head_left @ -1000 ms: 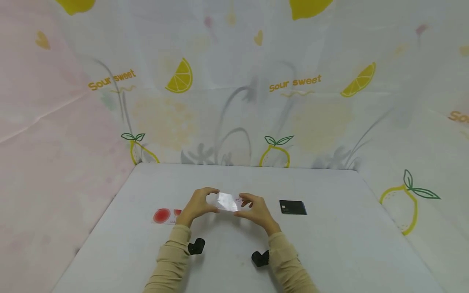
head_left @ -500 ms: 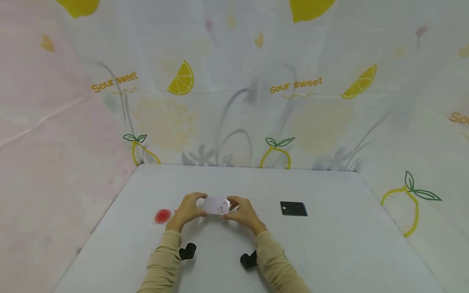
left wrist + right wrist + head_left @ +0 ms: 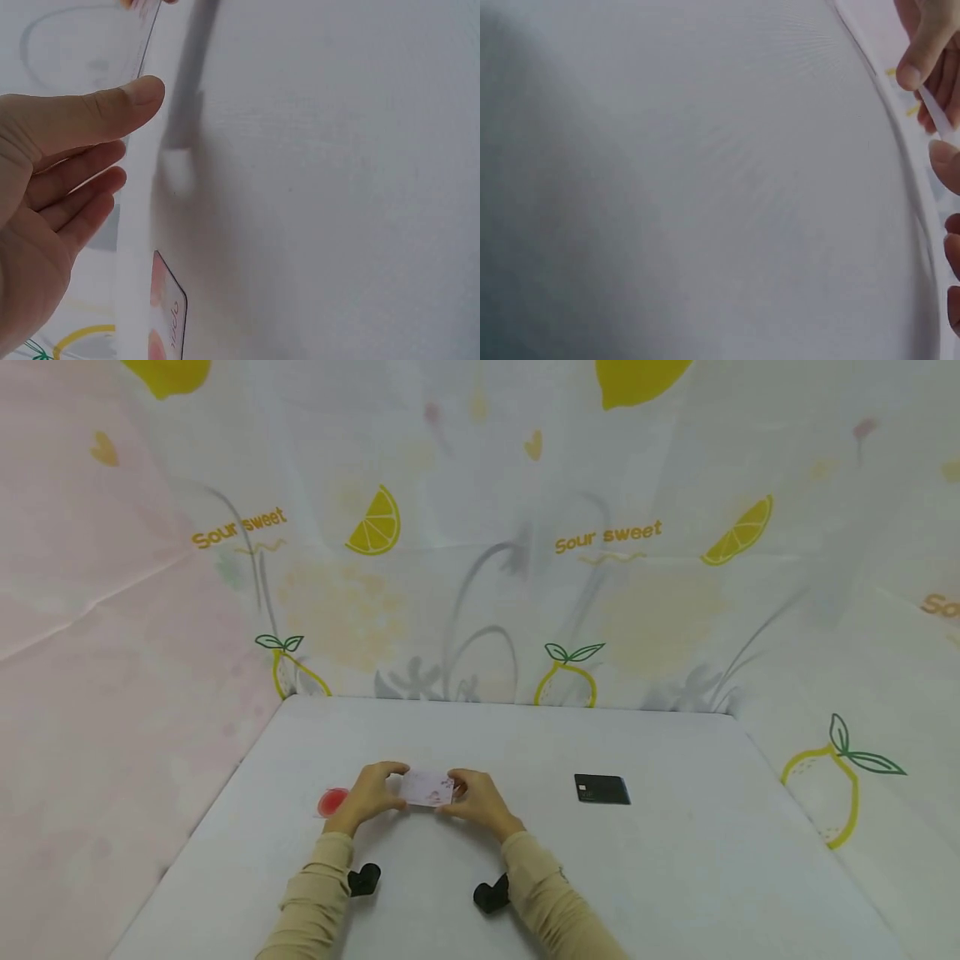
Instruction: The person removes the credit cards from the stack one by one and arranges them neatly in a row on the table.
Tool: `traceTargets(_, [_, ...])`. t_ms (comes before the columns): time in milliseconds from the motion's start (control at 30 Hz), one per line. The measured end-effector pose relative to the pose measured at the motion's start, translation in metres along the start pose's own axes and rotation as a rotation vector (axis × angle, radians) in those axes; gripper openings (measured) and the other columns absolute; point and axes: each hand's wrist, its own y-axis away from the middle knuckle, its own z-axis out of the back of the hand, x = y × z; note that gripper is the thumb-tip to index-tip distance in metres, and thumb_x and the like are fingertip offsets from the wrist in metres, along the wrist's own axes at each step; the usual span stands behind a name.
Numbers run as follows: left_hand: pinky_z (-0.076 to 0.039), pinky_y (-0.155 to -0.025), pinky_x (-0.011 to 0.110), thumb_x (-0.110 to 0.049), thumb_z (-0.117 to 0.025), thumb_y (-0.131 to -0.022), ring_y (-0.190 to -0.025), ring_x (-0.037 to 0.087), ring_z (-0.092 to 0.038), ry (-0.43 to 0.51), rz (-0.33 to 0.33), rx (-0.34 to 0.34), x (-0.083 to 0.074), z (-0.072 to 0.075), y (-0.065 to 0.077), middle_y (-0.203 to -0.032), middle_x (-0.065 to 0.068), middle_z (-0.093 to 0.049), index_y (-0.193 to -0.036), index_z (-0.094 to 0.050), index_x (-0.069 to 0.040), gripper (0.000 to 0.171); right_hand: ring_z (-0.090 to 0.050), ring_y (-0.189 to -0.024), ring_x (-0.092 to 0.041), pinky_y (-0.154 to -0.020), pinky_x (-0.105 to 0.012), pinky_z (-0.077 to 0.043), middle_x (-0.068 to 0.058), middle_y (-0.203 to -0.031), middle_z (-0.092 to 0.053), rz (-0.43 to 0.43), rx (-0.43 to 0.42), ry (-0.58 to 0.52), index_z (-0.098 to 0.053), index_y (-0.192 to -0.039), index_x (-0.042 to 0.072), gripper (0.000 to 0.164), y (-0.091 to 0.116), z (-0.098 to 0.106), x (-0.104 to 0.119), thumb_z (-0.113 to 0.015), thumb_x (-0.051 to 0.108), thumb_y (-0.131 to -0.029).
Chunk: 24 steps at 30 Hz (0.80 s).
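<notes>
A pale pinkish-white card (image 3: 427, 788) with a small printed pattern is held up over the table between both hands. My left hand (image 3: 372, 793) pinches its left end between thumb and fingers. At the right end, my right hand (image 3: 477, 801) pinches it the same way. In the left wrist view, the card (image 3: 141, 37) appears nearly edge-on beyond the thumb. The right wrist view catches only a thin sliver of the card (image 3: 934, 109), with the right fingers cut off at the frame's edge.
A card with red round shapes (image 3: 332, 802) lies on the white table (image 3: 675, 877), partly hidden behind the left hand. Farther right lies a black card (image 3: 602, 789) with a chip. Black wrist-camera mounts (image 3: 365, 879) stick out at the sleeves. A lemon-printed cloth (image 3: 480, 593) stands behind.
Both hands have moved left and slightly toward the person with the card. Its bright glare has faded, so the print shows more. The red-patterned card is now more covered.
</notes>
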Motion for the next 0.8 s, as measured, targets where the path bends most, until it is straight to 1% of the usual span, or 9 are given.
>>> traceTargets(67, [-0.043,-0.093,0.053,0.002,-0.082,-0.056,-0.105,0.042,-0.057,0.006,0.003,0.01,0.002,0.0,0.0,-0.105,0.026,-0.064,-0.106,-0.062,0.013,0.055,-0.061,-0.074,-0.018,-0.066,-0.02,-0.05,-0.014,-0.091,-0.067,-0.019,0.01,0.026,-0.061,-0.111,-0.01,0.057,-0.001,-0.003,-0.001,-0.085,0.018,-0.068])
traceTargets(200, [-0.043,-0.094,0.052,0.0,-0.084,-0.056,-0.105,0.042,-0.057,0.02,0.037,0.041,0.004,-0.001,0.001,-0.105,0.026,-0.064,-0.106,-0.062,0.013,0.056,-0.056,-0.074,-0.011,-0.066,-0.019,-0.047,-0.011,-0.089,-0.066,-0.054,0.044,0.062,-0.061,-0.113,-0.009,0.057,-0.001,-0.005,0.001,-0.084,0.02,-0.069])
traceTargets(367, [-0.043,-0.094,0.051,-0.001,-0.085,-0.056,-0.105,0.04,-0.057,0.004,0.055,0.062,0.009,-0.003,-0.001,-0.105,0.023,-0.065,-0.106,-0.064,0.011,0.056,-0.057,-0.084,-0.014,-0.075,-0.024,-0.048,-0.01,-0.099,-0.065,-0.102,0.097,0.149,-0.06,-0.115,-0.006,0.059,-0.002,-0.007,0.002,-0.082,0.027,-0.072])
traceTargets(500, [-0.044,-0.091,0.052,-0.004,-0.086,-0.056,-0.101,0.039,-0.057,-0.05,0.028,0.082,0.013,-0.001,-0.004,-0.102,0.022,-0.065,-0.103,-0.066,0.01,0.053,-0.057,-0.09,-0.018,-0.08,-0.029,-0.048,-0.012,-0.102,-0.063,-0.096,0.124,0.19,-0.06,-0.115,-0.006,0.061,-0.004,-0.008,0.003,-0.081,0.033,-0.073])
traceTargets(533, [-0.044,-0.091,0.051,-0.004,-0.087,-0.056,-0.101,0.039,-0.057,-0.056,0.024,0.089,0.014,0.0,-0.005,-0.101,0.022,-0.065,-0.102,-0.066,0.01,0.053,-0.056,-0.088,-0.017,-0.078,-0.028,-0.047,-0.01,-0.101,-0.062,-0.067,0.116,0.201,-0.06,-0.115,-0.005,0.062,-0.004,-0.01,-0.002,-0.079,0.038,-0.075])
traceTargets(633, [-0.045,-0.09,0.05,-0.006,-0.088,-0.055,-0.099,0.039,-0.058,-0.077,0.008,0.117,0.016,0.002,-0.008,-0.099,0.021,-0.064,-0.101,-0.067,0.009,0.052,-0.055,-0.085,-0.015,-0.076,-0.028,-0.047,-0.009,-0.099,-0.062,-0.06,0.124,0.2,-0.061,-0.113,-0.005,0.062,-0.006,-0.009,-0.002,-0.078,0.041,-0.075])
traceTargets(733, [-0.045,-0.09,0.05,-0.008,-0.089,-0.054,-0.098,0.039,-0.057,-0.102,-0.007,0.144,0.018,0.004,-0.011,-0.098,0.02,-0.064,-0.099,-0.067,0.009,0.052,-0.054,-0.083,-0.012,-0.075,-0.026,-0.047,-0.007,-0.096,-0.062,-0.08,0.142,0.222,-0.062,-0.113,-0.004,0.061,-0.008,-0.01,-0.002,-0.079,0.04,-0.074])
traceTargets(767, [-0.045,-0.089,0.05,-0.009,-0.089,-0.054,-0.097,0.039,-0.057,-0.117,-0.017,0.151,0.018,0.004,-0.011,-0.097,0.02,-0.064,-0.099,-0.068,0.008,0.052,-0.054,-0.083,-0.013,-0.075,-0.026,-0.047,-0.007,-0.095,-0.062,-0.112,0.158,0.219,-0.062,-0.113,-0.004,0.059,-0.009,-0.008,0.004,-0.081,0.035,-0.072])
traceTargets(800, [-0.045,-0.089,0.05,-0.009,-0.089,-0.054,-0.096,0.039,-0.057,-0.125,-0.026,0.158,0.019,0.005,-0.012,-0.097,0.02,-0.064,-0.098,-0.068,0.008,0.052,-0.053,-0.081,-0.012,-0.074,-0.025,-0.047,-0.005,-0.094,-0.061,-0.12,0.163,0.227,-0.063,-0.113,-0.004,0.059,-0.009,-0.008,0.004,-0.081,0.034,-0.072])
